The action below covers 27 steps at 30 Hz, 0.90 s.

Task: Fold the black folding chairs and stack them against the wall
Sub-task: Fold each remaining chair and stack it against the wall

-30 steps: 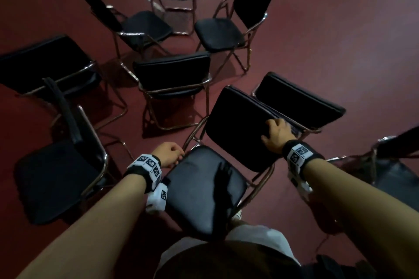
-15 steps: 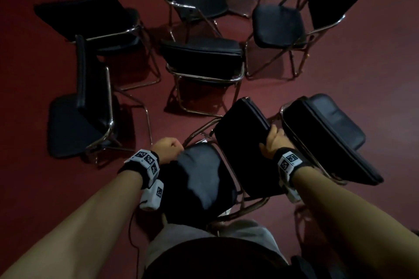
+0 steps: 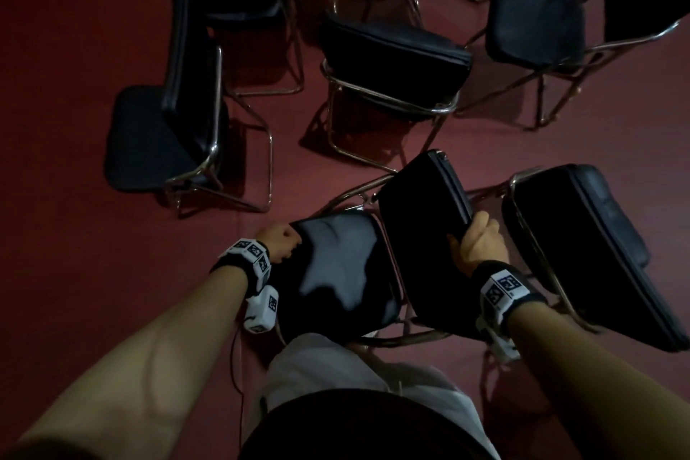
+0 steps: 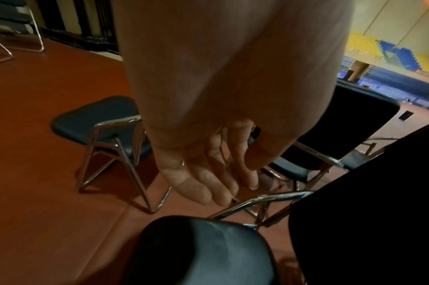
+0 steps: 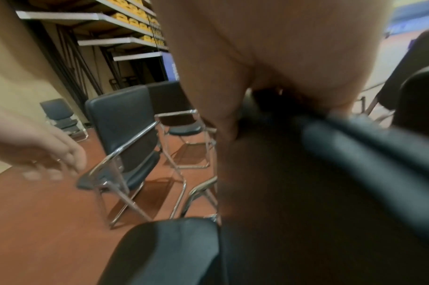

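Note:
The black folding chair nearest me stands unfolded at my legs, its padded seat (image 3: 343, 265) facing up and its backrest (image 3: 418, 235) raised on the right. My right hand (image 3: 476, 241) grips the backrest's top edge, thumb on the front face; in the right wrist view the right hand (image 5: 269, 108) is blurred over that edge. Beside the seat's front left corner, my left hand (image 3: 283, 237) holds nothing. The left wrist view shows the left hand (image 4: 220, 183) with loose fingers hanging just above the chrome frame tube (image 4: 264, 198).
Another black chair (image 3: 582, 254) leans close on the right. Several unfolded chairs crowd the red floor (image 3: 74, 161) ahead: one in the middle (image 3: 392, 48), one at the left (image 3: 179, 93), one at the upper right (image 3: 537, 22). Shelves with yellow boxes (image 5: 133, 21) line the wall.
My right hand has slid from the backrest's face onto its top edge. The view has moved closer and tilted down over the chair. My left hand stays by the seat's left corner.

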{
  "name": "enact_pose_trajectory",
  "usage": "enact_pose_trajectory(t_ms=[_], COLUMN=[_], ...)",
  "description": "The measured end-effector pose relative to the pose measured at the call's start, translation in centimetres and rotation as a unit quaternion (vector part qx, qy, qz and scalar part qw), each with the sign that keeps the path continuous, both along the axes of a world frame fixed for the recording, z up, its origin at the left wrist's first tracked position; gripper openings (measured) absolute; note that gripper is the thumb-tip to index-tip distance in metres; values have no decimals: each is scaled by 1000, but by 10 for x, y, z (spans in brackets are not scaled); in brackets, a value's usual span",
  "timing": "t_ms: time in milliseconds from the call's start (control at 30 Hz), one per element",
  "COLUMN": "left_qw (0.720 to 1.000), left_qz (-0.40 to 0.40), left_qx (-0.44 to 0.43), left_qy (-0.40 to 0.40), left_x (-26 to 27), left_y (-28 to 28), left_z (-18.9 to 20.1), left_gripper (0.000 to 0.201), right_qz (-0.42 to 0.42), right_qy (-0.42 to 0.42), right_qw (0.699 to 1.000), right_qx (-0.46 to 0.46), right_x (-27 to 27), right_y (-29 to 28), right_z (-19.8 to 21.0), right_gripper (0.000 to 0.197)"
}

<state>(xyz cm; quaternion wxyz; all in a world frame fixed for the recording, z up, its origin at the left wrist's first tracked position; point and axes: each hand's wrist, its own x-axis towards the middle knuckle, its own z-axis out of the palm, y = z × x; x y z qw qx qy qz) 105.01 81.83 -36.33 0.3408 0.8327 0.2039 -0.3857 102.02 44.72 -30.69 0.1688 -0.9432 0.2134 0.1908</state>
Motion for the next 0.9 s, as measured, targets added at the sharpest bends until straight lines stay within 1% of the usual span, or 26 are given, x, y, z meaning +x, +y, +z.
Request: enact_pose_trajectory(t_ms=[33,67,133,167,233,267,333,367,433,467,533,567,633,667,700,733,767,800,833,867,900], left_qw=[1000,1000,999,998,997,996,992,989,979,977,975,978,986,988,988,987,987,986,986,984,983], left_qz=[2,-2,-20,-26,-47,-60,-86,-109,-148,-165,-178,-162,-105,-76,-54,-41,-23,-11,-6,1,-2], left_qx=[6,10,22,29,39,46,57,69,104,106,95,90,83,83,82,81,85,84,76,73,63], left_qy=[1,6,37,40,56,56,78,77,90,85,97,92,103,105,120,132,135,146,151,163,171], left_x=[-3,-5,-11,-15,-20,-24,-25,-28,-32,-34,-39,-39,-40,-40,-42,-44,-45,-45,-45,-47,-47], left_y=[7,6,23,23,41,42,62,64,82,79,87,84,94,91,95,99,101,99,98,104,101], left_z=[-11,-13,-37,-40,-63,-65,-89,-93,-120,-116,-141,-144,-172,-176,-191,-203,-202,-210,-219,-217,-227], left_gripper=[25,22,18,16,16,18,20,21,28,30,29,33,51,61,69,75,78,77,74,68,63], right_qz=[-12,-8,-9,-10,-31,-42,-58,-69,-83,-89,-98,-105,-112,-110,-110,-111,-105,-110,-118,-111,-113], right_qy=[-3,-5,12,21,40,37,26,23,26,22,23,16,17,13,16,17,9,10,7,-1,-8], right_qw=[1000,1000,1000,999,998,997,997,996,995,995,994,994,993,994,994,994,994,994,993,994,994], right_qx=[8,12,23,29,37,46,53,60,52,51,30,28,15,13,7,0,5,2,-6,-3,-8], right_x=[-1,-1,-4,-7,-10,-13,-9,-9,-3,-3,-2,-4,-4,-4,-4,-6,-7,-10,-13,-15,-20], right_y=[5,5,23,24,43,43,55,52,62,58,67,64,76,78,86,94,102,109,117,128,135], right_z=[-2,5,3,10,6,13,10,19,11,21,10,21,10,21,17,11,15,13,9,10,7], right_gripper=[49,47,42,41,40,40,43,45,49,50,52,51,50,49,49,49,48,47,45,45,44])
